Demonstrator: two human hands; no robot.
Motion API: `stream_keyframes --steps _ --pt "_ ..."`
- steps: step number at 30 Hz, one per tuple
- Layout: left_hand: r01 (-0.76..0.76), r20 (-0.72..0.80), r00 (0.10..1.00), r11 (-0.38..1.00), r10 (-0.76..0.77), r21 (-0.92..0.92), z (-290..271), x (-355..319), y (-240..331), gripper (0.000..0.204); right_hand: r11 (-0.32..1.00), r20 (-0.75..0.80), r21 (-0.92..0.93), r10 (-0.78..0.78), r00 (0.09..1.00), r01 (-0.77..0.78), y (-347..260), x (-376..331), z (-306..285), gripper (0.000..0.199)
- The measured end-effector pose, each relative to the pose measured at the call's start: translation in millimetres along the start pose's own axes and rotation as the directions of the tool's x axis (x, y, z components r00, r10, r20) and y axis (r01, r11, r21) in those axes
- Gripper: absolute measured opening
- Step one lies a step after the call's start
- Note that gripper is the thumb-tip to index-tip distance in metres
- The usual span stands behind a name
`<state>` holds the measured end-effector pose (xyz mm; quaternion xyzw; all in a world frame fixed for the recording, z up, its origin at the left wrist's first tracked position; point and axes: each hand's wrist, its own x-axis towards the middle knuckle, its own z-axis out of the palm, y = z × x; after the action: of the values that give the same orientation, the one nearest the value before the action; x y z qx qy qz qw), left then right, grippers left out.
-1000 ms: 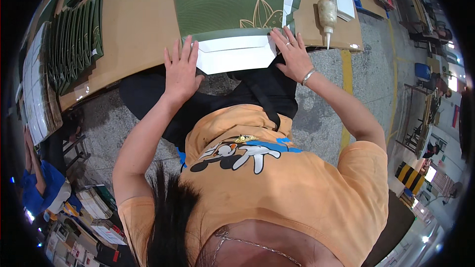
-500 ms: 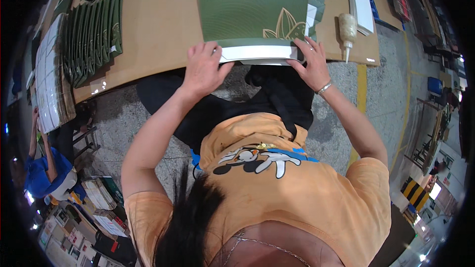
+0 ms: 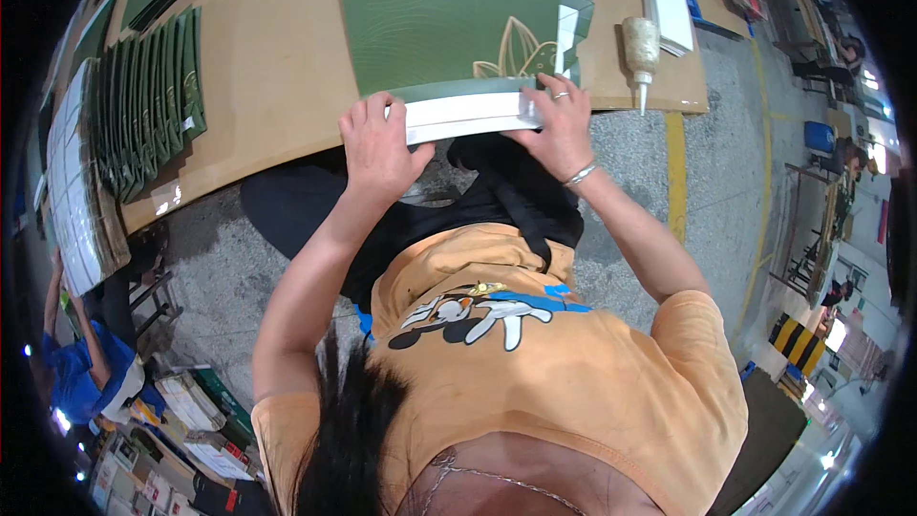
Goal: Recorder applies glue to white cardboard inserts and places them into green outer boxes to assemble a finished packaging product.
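Note:
A flat green paper bag with gold leaf print lies at the table's near edge. Its near end is folded into a white band that juts past the edge. Fingers of my left hand press the band's left end from above, the thumb at its lower edge. My right hand, with a ring and a bracelet, pinches the right end in the same way. Both hands are closed on the bag, and the parts under the fingers are hidden. More green printed paper shows beneath it on the right.
A squeeze bottle with a nozzle and a white paper stack lie to the right. Folded green bags stand in a row at left, beside a wrapped bundle. A co-worker in blue is at the far left.
The white band now tilts up and shows more of its face, with a crease along it. My hands stay at its two ends. The whole view has shifted slightly.

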<state>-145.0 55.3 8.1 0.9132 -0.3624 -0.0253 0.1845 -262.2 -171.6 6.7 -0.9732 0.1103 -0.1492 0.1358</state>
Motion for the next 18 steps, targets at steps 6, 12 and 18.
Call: stream_keyframes --steps 6,12,18 --pt "-0.238 -0.091 0.97 0.963 0.227 -0.128 11 15 4 0.04 1.0 0.051 0.025 0.016 0.999 -0.017 -20 6 7 0.047" --pt "-0.088 0.063 0.991 0.941 0.115 -0.328 8 25 -5 0.033 0.988 -0.03 0.065 0.139 0.99 -0.137 -15 10 24 0.057" --pt "-0.004 0.056 0.998 0.962 0.02 -0.274 6 39 -9 0.021 0.969 -0.017 -0.025 0.244 0.97 -0.244 -33 33 32 0.058"
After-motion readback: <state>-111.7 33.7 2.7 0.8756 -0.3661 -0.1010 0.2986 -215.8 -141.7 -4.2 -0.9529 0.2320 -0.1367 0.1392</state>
